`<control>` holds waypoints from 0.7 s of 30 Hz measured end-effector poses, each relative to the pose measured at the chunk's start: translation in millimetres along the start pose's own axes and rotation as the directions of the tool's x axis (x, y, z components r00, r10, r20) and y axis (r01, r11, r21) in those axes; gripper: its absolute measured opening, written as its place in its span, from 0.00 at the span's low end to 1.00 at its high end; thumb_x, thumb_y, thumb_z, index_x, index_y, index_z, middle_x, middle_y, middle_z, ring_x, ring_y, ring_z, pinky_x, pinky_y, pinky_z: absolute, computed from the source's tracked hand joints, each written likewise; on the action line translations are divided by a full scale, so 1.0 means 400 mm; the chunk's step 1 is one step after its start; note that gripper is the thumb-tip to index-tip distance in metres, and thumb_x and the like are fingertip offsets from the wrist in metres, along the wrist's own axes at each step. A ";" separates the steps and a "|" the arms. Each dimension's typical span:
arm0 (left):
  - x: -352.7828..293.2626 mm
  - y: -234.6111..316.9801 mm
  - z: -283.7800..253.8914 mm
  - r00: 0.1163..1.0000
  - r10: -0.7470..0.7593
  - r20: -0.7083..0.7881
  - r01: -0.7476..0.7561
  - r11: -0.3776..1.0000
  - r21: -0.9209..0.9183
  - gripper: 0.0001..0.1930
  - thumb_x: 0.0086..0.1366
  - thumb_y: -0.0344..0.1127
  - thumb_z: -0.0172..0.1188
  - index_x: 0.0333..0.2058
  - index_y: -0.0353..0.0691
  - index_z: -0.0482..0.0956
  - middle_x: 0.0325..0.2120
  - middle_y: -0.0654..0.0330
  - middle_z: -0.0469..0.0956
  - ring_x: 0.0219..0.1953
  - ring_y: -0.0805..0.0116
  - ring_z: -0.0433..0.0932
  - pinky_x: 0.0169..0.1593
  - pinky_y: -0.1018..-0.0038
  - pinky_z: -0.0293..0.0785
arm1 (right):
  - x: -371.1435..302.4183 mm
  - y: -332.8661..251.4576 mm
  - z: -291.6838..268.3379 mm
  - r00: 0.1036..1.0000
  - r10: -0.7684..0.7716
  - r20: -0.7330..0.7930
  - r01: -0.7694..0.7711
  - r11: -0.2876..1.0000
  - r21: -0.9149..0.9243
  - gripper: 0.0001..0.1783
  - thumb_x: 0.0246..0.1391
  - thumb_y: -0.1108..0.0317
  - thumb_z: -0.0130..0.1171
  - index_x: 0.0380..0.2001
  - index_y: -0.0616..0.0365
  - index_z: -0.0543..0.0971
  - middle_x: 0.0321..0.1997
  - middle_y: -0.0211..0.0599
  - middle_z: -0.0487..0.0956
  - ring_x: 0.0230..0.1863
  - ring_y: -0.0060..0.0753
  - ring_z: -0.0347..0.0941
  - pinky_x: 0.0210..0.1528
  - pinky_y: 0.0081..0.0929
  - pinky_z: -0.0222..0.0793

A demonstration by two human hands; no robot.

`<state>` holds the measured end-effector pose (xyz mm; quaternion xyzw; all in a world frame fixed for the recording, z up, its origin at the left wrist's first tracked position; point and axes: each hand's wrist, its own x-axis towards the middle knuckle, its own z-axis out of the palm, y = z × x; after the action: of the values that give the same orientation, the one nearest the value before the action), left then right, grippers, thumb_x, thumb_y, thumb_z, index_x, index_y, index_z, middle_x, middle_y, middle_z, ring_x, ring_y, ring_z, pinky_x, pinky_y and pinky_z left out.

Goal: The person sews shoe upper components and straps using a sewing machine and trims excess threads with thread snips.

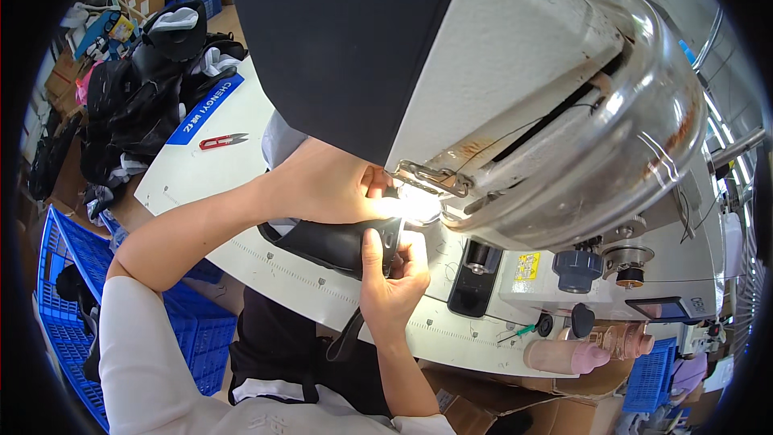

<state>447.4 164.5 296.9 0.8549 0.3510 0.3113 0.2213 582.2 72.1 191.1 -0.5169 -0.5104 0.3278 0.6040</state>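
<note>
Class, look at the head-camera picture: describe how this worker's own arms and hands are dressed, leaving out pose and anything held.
Both hands are bare: no gloves, rings or watch show on the left hand or right hand. The forearms are uncovered too. A white short sleeve covers the left upper arm, and the white garment's edge shows at the right arm.

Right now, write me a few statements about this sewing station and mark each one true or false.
1. Both hands grip the black fabric piece under the sewing machine. True: the left hand and the right hand both hold it.
2. The red thread snips are in the right hand. False: they lie on the white table, apart from both hands.
3. A pink bottle lies at the table's near edge. True.
4. The crate beside the person is red. False: it is blue.
</note>
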 end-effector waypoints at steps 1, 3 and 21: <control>-0.002 -0.003 0.004 1.000 -0.004 -0.019 0.003 0.999 -0.045 0.12 0.47 0.35 0.68 0.18 0.35 0.75 0.13 0.61 0.73 0.17 0.69 0.73 0.24 0.73 0.67 | -0.002 0.000 -0.001 1.000 0.017 -0.003 -0.017 0.999 0.038 0.09 0.58 0.71 0.62 0.29 0.61 0.72 0.29 0.27 0.75 0.29 0.12 0.66 0.30 0.13 0.63; -0.018 0.009 0.006 0.996 0.022 -0.081 -0.027 0.998 -0.064 0.12 0.46 0.35 0.67 0.17 0.35 0.74 0.12 0.62 0.72 0.17 0.69 0.73 0.23 0.73 0.66 | -0.003 -0.004 0.001 0.999 0.033 -0.011 -0.032 0.997 0.073 0.09 0.58 0.71 0.62 0.30 0.61 0.72 0.29 0.28 0.75 0.29 0.12 0.67 0.30 0.13 0.63; -0.004 -0.049 0.043 0.999 -0.033 0.025 0.030 0.993 0.112 0.08 0.44 0.33 0.58 0.23 0.37 0.71 0.15 0.58 0.73 0.20 0.58 0.75 0.26 0.68 0.68 | 0.001 -0.015 0.028 0.988 0.129 -0.090 -0.111 0.976 0.187 0.09 0.56 0.72 0.63 0.35 0.68 0.76 0.33 0.35 0.79 0.35 0.22 0.73 0.40 0.22 0.69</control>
<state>449.4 173.5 272.3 0.8644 0.3785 0.2761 0.1825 570.8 74.2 196.4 -0.5058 -0.4149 0.3821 0.6527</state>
